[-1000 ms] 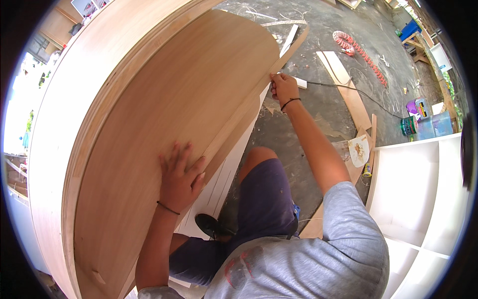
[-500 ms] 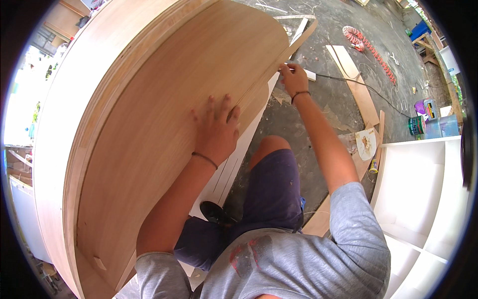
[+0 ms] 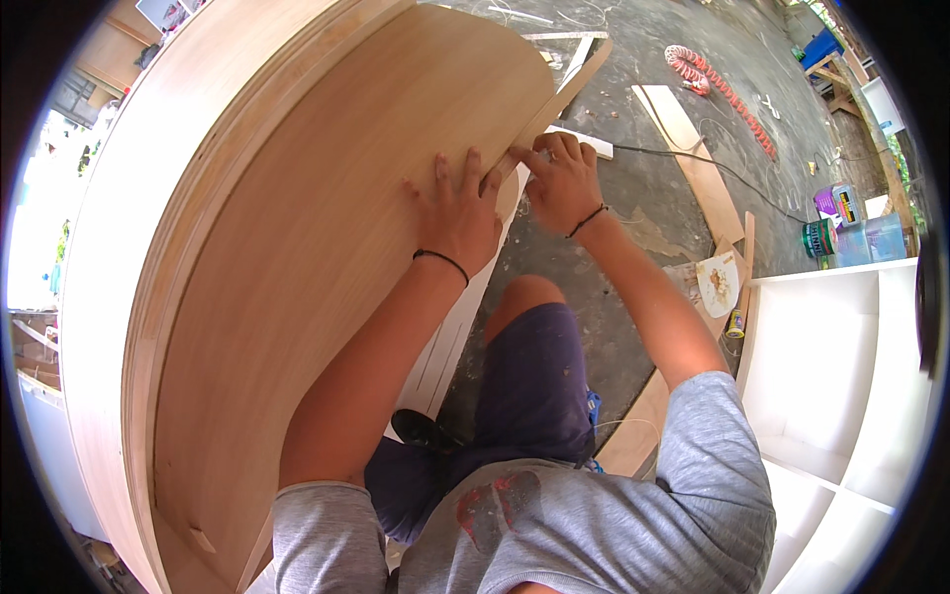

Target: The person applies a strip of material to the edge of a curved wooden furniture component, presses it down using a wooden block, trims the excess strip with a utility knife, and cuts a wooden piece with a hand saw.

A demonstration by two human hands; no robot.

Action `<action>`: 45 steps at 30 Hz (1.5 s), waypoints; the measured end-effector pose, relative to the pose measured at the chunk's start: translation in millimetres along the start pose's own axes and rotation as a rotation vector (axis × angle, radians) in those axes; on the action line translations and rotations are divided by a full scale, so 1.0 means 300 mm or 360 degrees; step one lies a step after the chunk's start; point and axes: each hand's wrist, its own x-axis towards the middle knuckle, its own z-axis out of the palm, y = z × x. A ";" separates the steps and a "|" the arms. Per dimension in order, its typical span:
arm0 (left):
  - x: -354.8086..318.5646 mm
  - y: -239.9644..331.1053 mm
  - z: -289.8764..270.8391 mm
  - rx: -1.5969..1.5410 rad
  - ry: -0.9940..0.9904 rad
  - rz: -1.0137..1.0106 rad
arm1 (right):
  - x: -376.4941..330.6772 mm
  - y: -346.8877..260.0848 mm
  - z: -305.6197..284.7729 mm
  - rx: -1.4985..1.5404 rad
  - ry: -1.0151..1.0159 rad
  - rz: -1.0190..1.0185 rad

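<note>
A large curved plywood piece (image 3: 327, 198) fills the left, its pale wood face bordered by a thick layered rim (image 3: 213, 163). My left hand (image 3: 457, 216) lies flat on that face with its fingers spread, close to the right edge. Along this edge runs a narrow wooden strip (image 3: 569, 87), whose far end bends out past the panel. Just right of my left fingertips, my right hand (image 3: 566, 188) is closed, thumb and fingers pinching the strip at the edge. Part of the strip is hidden behind the fingers.
On the grey concrete floor lie a white board (image 3: 450, 342), a long plywood offcut (image 3: 698, 168), a dark cable (image 3: 683, 155) and a coiled red hose (image 3: 727, 94). At right stand a white shelf unit (image 3: 821, 366), a green can (image 3: 818, 238) and a purple container (image 3: 839, 204).
My right hand has come nearer along the strip, down and to the left, and is now close beside my left hand. My left hand has slid slightly right and up on the panel.
</note>
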 end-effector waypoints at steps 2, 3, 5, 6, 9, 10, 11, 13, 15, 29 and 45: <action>0.017 0.011 -0.004 -0.0005 -0.0016 -0.0009 | 0.021 0.023 -0.004 -0.0080 -0.0207 0.0127; 0.023 0.015 -0.005 -0.0012 -0.0024 -0.0015 | 0.025 0.036 -0.002 -0.0102 -0.0298 0.0167; 0.031 0.017 0.000 -0.0014 -0.0039 -0.0023 | 0.030 0.060 0.000 -0.0146 -0.0482 0.0246; 0.034 0.014 0.003 -0.0011 -0.0040 -0.0025 | 0.045 0.061 -0.013 -0.0116 -0.0616 0.0327; 0.044 0.014 0.009 0.0011 -0.0014 -0.0042 | 0.088 0.068 -0.048 -0.0073 -0.0890 0.0499; 0.050 0.018 0.008 0.0020 0.0003 -0.0049 | 0.089 0.085 -0.041 -0.0091 -0.0896 0.0510; 0.058 0.022 0.005 0.0008 -0.0021 -0.0056 | 0.095 0.100 -0.039 -0.0109 -0.0903 0.0519; 0.071 0.026 -0.008 -0.0009 -0.0084 -0.0076 | 0.122 0.120 -0.036 -0.0165 -0.0958 0.0621; 0.080 0.027 -0.028 -0.0041 -0.0124 -0.0067 | 0.144 0.146 -0.033 -0.0193 -0.0985 0.0693; 0.093 0.008 -0.007 -0.0072 -0.0127 0.0067 | 0.148 0.140 -0.088 -0.0308 -0.1159 0.0468; -0.004 -0.233 0.071 -0.0737 0.0247 0.0497 | 0.111 0.106 -0.072 0.0162 -0.0999 0.0555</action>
